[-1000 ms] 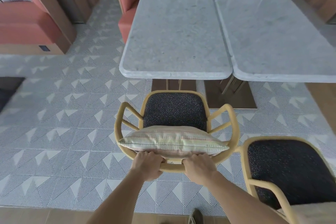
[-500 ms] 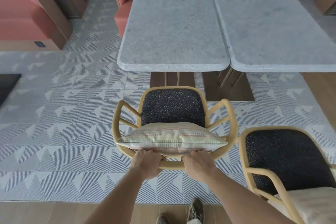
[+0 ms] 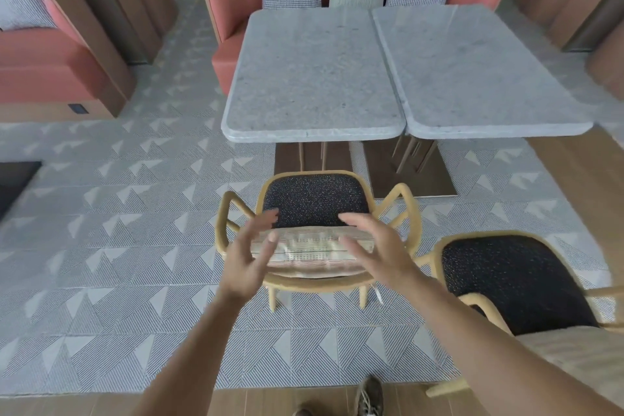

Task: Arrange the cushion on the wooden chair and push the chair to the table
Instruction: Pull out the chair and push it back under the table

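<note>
A wooden chair point(image 3: 410, 209) with a dark speckled seat stands facing the grey stone table point(image 3: 314, 78), its seat front just short of the table's near edge. A pale striped cushion point(image 3: 314, 252) leans against the chair's backrest. My left hand point(image 3: 251, 255) and my right hand point(image 3: 376, 248) hover above the backrest, fingers spread, holding nothing. Both hands cover the cushion's two ends.
A second wooden chair point(image 3: 513, 284) with its own pale cushion point(image 3: 580, 358) stands close on the right. A second stone table point(image 3: 472, 71) adjoins the first. Coral sofas point(image 3: 233, 24) with checked pillows lie behind the tables and at the left. My shoe point(image 3: 369, 397) shows below.
Both hands have let go of the chair's backrest and lifted with fingers spread. The chair now stands farther from me than before.
</note>
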A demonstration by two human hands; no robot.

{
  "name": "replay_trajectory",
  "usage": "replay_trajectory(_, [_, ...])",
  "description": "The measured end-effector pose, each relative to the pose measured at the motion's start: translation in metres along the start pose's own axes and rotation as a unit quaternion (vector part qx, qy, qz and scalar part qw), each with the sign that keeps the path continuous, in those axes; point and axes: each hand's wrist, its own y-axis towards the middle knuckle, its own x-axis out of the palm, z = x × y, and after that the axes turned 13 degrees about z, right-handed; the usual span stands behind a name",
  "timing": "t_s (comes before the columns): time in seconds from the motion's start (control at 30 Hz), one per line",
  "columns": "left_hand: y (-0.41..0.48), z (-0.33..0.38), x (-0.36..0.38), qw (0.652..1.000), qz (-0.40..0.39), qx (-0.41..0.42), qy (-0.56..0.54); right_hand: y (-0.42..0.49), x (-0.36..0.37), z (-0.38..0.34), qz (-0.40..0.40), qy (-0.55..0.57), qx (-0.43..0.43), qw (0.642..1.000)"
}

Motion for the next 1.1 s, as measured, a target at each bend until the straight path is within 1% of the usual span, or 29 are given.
replay_trajectory(0.03, [0.003, 0.025, -0.006, 0.997, 0.043, 0.025, -0.054, 0.001, -0.016, -0.023, 0.061, 0.063, -0.015, 0.996])
replay_trajectory(0.1, [0.007, 0.080, -0.016, 0.981, 0.089, 0.066, -0.162, 0.002, -0.047, -0.071, 0.146, 0.167, -0.072, 0.972])
replay_trajectory(0.17, [0.004, 0.137, -0.025, 0.962, 0.104, 0.110, -0.228, -0.007, -0.081, -0.113, 0.186, 0.238, -0.144, 0.942])
replay_trajectory(0.23, [-0.007, 0.185, -0.030, 0.951, 0.098, 0.145, -0.255, -0.028, -0.112, -0.142, 0.195, 0.263, -0.191, 0.926])
replay_trajectory(0.37, [-0.040, 0.243, -0.025, 0.940, 0.091, 0.195, -0.265, -0.080, -0.164, -0.154, 0.206, 0.263, -0.230, 0.914])
replay_trajectory(0.47, [-0.077, 0.279, -0.005, 0.934, 0.081, 0.229, -0.263, -0.126, -0.208, -0.151, 0.221, 0.250, -0.244, 0.911])
replay_trajectory(0.63, [-0.160, 0.344, 0.060, 0.921, 0.048, 0.289, -0.258, -0.212, -0.297, -0.127, 0.233, 0.244, -0.286, 0.897])
replay_trajectory(0.8, [-0.245, 0.409, 0.133, 0.917, 0.022, 0.306, -0.256, -0.296, -0.392, -0.101, 0.247, 0.222, -0.293, 0.897])
replay_trajectory(0.97, [-0.280, 0.465, 0.171, 0.916, 0.052, 0.309, -0.252, -0.317, -0.461, -0.095, 0.226, 0.218, -0.308, 0.898])
replay_trajectory(1.1, [-0.279, 0.484, 0.211, 0.914, 0.054, 0.322, -0.243, -0.311, -0.499, -0.074, 0.244, 0.211, -0.317, 0.892])
